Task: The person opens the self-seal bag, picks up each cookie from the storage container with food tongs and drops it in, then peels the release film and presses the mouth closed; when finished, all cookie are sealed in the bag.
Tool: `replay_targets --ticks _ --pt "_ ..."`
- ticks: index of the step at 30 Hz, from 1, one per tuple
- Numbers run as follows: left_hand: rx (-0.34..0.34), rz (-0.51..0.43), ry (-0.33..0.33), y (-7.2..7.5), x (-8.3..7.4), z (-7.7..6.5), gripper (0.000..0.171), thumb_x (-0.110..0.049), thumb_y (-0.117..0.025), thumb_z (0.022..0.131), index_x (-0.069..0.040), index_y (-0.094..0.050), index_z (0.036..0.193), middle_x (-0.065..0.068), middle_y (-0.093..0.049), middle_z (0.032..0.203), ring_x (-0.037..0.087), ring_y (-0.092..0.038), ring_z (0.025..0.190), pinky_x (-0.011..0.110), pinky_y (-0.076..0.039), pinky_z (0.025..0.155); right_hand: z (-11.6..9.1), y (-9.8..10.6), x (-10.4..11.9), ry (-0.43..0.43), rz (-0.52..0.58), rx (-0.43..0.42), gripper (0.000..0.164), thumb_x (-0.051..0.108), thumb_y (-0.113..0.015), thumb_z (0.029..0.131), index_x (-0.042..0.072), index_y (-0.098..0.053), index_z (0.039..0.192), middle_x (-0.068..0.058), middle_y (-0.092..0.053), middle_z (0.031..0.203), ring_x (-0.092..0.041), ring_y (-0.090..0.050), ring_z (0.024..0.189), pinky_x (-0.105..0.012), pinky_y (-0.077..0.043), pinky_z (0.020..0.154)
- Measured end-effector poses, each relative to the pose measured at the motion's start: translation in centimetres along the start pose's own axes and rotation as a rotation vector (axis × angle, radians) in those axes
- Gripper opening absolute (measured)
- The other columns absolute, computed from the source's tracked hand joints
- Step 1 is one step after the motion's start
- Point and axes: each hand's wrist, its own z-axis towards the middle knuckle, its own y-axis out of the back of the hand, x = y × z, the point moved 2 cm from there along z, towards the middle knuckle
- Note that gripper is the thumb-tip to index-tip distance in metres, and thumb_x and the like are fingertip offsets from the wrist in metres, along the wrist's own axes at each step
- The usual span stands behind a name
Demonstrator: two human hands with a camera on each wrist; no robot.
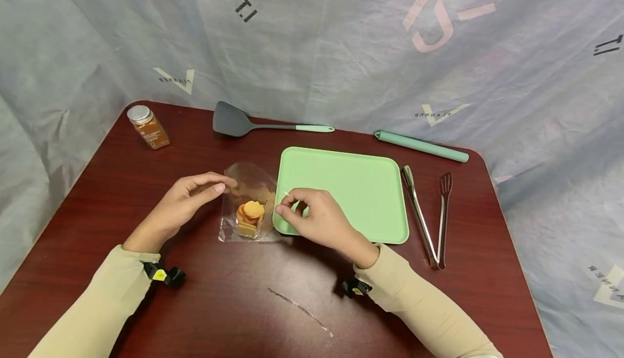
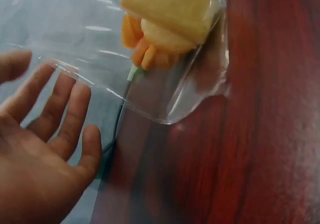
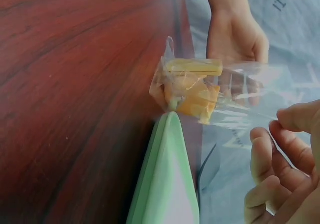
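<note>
A clear plastic bag (image 1: pixel 249 184) stands at the green tray's (image 1: pixel 341 195) left edge. Inside it are a yellow rectangular piece (image 2: pixel 170 11), a round yellow piece (image 1: pixel 254 209) with a ridged rim, and orange pieces (image 3: pixel 197 101). My right hand (image 1: pixel 319 217) pinches the bag's edge between thumb and forefinger, over the tray's left side. On the bag's other side is my left hand (image 1: pixel 182 201), its fingers loosely extended and their tips at the bag's edge. In the left wrist view its thumb stands apart from the fingers.
A spice jar (image 1: pixel 148 127) stands at the back left. Along the back lie a grey spatula (image 1: pixel 233 119) and a green stick-like tool (image 1: pixel 421 146). Metal tongs (image 1: pixel 425 228) rest right of the tray. A thin clear strip (image 1: pixel 300 310) lies in front. Curtains (image 1: pixel 312 49) enclose the table.
</note>
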Motion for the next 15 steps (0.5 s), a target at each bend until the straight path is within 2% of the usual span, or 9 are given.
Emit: replay_targets --ticks 3,5,12,15 --pt "0.044 -0.009 -0.041 -0.25 -0.10 0.18 0.027 -0.012 -0.057 0.106 0.002 -0.067 0.126 0.020 -0.065 0.122 0.028 -0.061 0.114 0.028 -0.046 0.096 0.09 0.16 -0.21 -0.014 0.025 -0.012 0.010 0.021 -0.072 0.097 0.021 -0.071 0.087 0.017 -0.065 0.081 -0.003 -0.061 0.066 -0.035 -0.052 0.062" --pt "0.044 -0.001 -0.059 -0.39 -0.18 0.15 0.025 -0.009 -0.059 0.105 0.001 -0.067 0.126 0.020 -0.065 0.122 0.027 -0.061 0.114 0.027 -0.046 0.095 0.17 0.14 -0.31 -0.012 0.045 -0.023 0.009 0.020 -0.072 0.096 0.020 -0.071 0.087 0.016 -0.066 0.081 -0.004 -0.062 0.068 -0.038 -0.054 0.064" --pt "-0.095 0.155 -0.095 -0.64 -0.10 0.18 0.014 -0.010 -0.069 0.099 -0.008 -0.076 0.111 0.009 -0.071 0.107 0.019 -0.064 0.099 0.026 -0.050 0.081 0.49 -0.14 -0.73 -0.034 0.133 -0.056 0.006 0.017 -0.075 0.095 0.017 -0.072 0.089 0.013 -0.069 0.082 -0.008 -0.066 0.072 -0.033 -0.055 0.068" --pt "-0.136 0.184 -0.095 -0.59 -0.46 0.08 0.012 -0.011 -0.071 0.098 -0.009 -0.077 0.108 0.008 -0.071 0.105 0.017 -0.064 0.096 0.025 -0.049 0.079 0.60 -0.17 -1.00 -0.062 0.172 -0.064 0.005 0.017 -0.076 0.094 0.015 -0.074 0.090 0.011 -0.069 0.082 -0.009 -0.066 0.071 -0.033 -0.055 0.068"
